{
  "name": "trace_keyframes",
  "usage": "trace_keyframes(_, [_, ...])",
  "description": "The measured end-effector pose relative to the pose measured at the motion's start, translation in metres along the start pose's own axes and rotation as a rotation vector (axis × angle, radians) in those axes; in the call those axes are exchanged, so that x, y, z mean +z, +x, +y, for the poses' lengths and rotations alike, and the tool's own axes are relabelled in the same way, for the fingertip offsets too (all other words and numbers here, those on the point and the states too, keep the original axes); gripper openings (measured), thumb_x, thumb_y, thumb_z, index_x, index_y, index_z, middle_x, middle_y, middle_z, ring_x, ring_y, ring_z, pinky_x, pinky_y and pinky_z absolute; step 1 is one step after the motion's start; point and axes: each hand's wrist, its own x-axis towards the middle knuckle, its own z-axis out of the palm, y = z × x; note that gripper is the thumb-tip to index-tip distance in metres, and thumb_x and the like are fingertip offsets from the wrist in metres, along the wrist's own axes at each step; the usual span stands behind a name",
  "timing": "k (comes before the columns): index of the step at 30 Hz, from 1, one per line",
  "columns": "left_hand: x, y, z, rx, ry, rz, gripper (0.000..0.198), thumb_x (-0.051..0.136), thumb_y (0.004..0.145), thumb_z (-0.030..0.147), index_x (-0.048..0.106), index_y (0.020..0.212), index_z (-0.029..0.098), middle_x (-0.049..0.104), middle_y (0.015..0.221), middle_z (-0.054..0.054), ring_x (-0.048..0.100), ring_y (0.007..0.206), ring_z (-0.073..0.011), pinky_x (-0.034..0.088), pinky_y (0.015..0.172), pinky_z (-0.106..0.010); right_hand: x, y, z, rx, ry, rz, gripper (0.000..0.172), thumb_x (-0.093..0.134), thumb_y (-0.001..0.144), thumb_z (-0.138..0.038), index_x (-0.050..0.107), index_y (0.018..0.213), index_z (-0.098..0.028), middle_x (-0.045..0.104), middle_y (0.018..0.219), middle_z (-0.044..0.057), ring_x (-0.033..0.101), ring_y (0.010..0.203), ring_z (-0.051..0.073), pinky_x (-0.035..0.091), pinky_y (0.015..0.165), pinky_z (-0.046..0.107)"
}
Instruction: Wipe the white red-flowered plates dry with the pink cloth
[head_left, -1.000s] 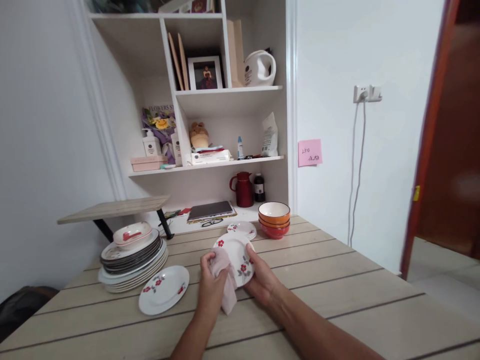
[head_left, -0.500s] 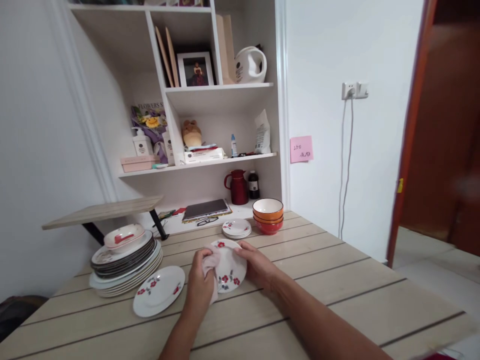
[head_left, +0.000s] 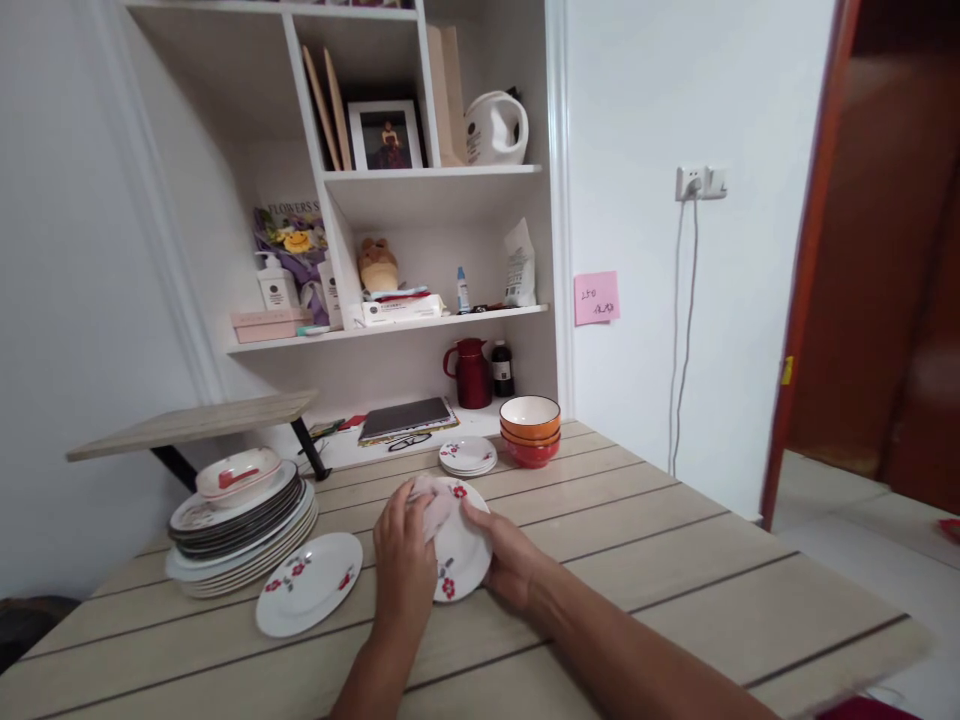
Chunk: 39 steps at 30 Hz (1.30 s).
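A small white plate (head_left: 466,545) with red flowers is tilted up over the table, its right rim gripped by my right hand (head_left: 514,560). The thumb lies on its face and the fingers are behind it. My left hand (head_left: 406,545) holds a pale pink cloth (head_left: 431,508) against the upper left of the plate's face. Left of my hands, a flowered plate (head_left: 311,585) lies by itself on the table. Beyond them sits a short stack of small flowered plates (head_left: 469,454), beside stacked orange and red bowls (head_left: 530,432).
At the left rises a tall stack of plates (head_left: 240,545) topped by a bowl (head_left: 238,474), near a raised wooden stand (head_left: 195,420). Behind the table, a shelf unit holds a dark red jug (head_left: 472,375), a dark bottle (head_left: 502,370) and a laptop (head_left: 405,418).
My left hand has slid the cloth up over the plate's face, its fingers now lying over it. The plate has turned a little in my right hand. The view has shifted slightly.
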Motion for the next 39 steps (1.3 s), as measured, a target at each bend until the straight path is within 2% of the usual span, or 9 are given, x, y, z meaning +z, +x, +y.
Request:
trace_keyframes(4, [0.005, -0.001, 0.002, 0.012, 0.099, -0.034, 0.041, 0.047, 0.079, 0.004, 0.058, 0.116, 0.016, 0.051, 0.139, -0.014, 0.042, 0.133, -0.0309, 0.040, 0.104, -0.051, 0.003, 0.007, 0.004, -0.026, 0.204, -0.029, 0.044, 0.053, 0.091, -0.042, 0.059, 0.122, -0.012, 0.072, 0.109, 0.012, 0.069, 0.093, 0.022, 0.050, 0.090, 0.038])
trace_keyframes(9, [0.009, -0.009, 0.018, 0.180, 0.036, -0.232, 0.053, 0.042, 0.082, 0.005, 0.050, 0.132, 0.020, 0.046, 0.146, -0.010, 0.036, 0.139, -0.0261, 0.038, 0.110, -0.051, -0.006, 0.007, -0.010, -0.154, 0.291, -0.018, 0.045, 0.055, 0.090, -0.045, 0.061, 0.119, -0.011, 0.072, 0.109, 0.011, 0.068, 0.096, 0.019, 0.048, 0.093, 0.032])
trace_keyframes(12, [0.009, -0.016, 0.031, 0.225, -0.016, -0.351, 0.061, 0.041, 0.084, 0.007, 0.038, 0.143, 0.021, 0.040, 0.151, -0.010, 0.032, 0.141, -0.0245, 0.037, 0.111, -0.048, -0.009, 0.005, -0.015, -0.134, 0.269, 0.017, 0.046, 0.058, 0.088, -0.047, 0.063, 0.115, -0.009, 0.073, 0.105, 0.012, 0.068, 0.097, 0.021, 0.048, 0.094, 0.032])
trace_keyframes(15, [0.007, -0.016, 0.035, 0.248, -0.037, -0.389, 0.062, 0.039, 0.085, 0.006, 0.034, 0.146, 0.019, 0.035, 0.153, -0.011, 0.029, 0.143, -0.0239, 0.036, 0.112, -0.048, -0.009, 0.006, -0.011, -0.057, 0.226, 0.017, 0.047, 0.059, 0.087, -0.048, 0.063, 0.114, -0.010, 0.074, 0.100, 0.013, 0.069, 0.094, 0.021, 0.049, 0.093, 0.034])
trace_keyframes(19, [0.001, -0.005, 0.024, 0.217, 0.060, -0.382, 0.058, 0.038, 0.084, 0.004, 0.042, 0.141, 0.018, 0.039, 0.151, -0.010, 0.030, 0.142, -0.0239, 0.033, 0.113, -0.050, -0.009, 0.010, -0.002, -0.018, 0.126, 0.001, 0.047, 0.059, 0.087, -0.047, 0.061, 0.120, -0.013, 0.073, 0.106, 0.011, 0.069, 0.092, 0.021, 0.052, 0.087, 0.036])
trace_keyframes(25, [-0.004, 0.005, 0.010, 0.075, 0.297, -0.217, 0.045, 0.041, 0.090, 0.017, 0.051, 0.133, 0.011, 0.044, 0.146, -0.016, 0.037, 0.138, -0.0280, 0.034, 0.112, -0.051, -0.005, 0.010, 0.000, -0.038, 0.136, 0.041, 0.047, 0.053, 0.090, -0.048, 0.059, 0.122, -0.015, 0.072, 0.109, 0.011, 0.069, 0.093, 0.021, 0.053, 0.085, 0.036])
trace_keyframes(30, [-0.003, -0.003, 0.025, 0.249, 0.277, -0.220, 0.047, 0.045, 0.085, 0.013, 0.053, 0.131, 0.011, 0.047, 0.145, -0.014, 0.041, 0.136, -0.0276, 0.039, 0.109, -0.048, -0.004, 0.006, -0.009, -0.083, 0.225, -0.025, 0.051, 0.048, 0.092, -0.052, 0.060, 0.122, -0.013, 0.072, 0.109, 0.011, 0.069, 0.095, 0.019, 0.052, 0.087, 0.032])
trace_keyframes(35, [0.000, -0.005, 0.034, 0.353, 0.275, -0.227, 0.052, 0.045, 0.081, 0.008, 0.051, 0.132, 0.010, 0.045, 0.146, -0.012, 0.038, 0.138, -0.0248, 0.039, 0.110, -0.046, -0.006, 0.004, -0.004, -0.009, 0.074, 0.020, 0.051, 0.055, 0.087, -0.055, 0.062, 0.119, -0.015, 0.074, 0.101, 0.009, 0.069, 0.082, 0.017, 0.053, 0.076, 0.029])
trace_keyframes(39, [-0.002, 0.001, 0.021, 0.175, 0.338, -0.186, 0.050, 0.042, 0.085, 0.010, 0.050, 0.134, 0.012, 0.045, 0.146, -0.013, 0.039, 0.137, -0.0250, 0.036, 0.111, -0.049, -0.002, 0.001, 0.003, 0.014, -0.043, 0.056, 0.053, 0.055, 0.085, -0.058, 0.064, 0.116, -0.016, 0.075, 0.099, 0.009, 0.069, 0.079, 0.018, 0.052, 0.074, 0.031])
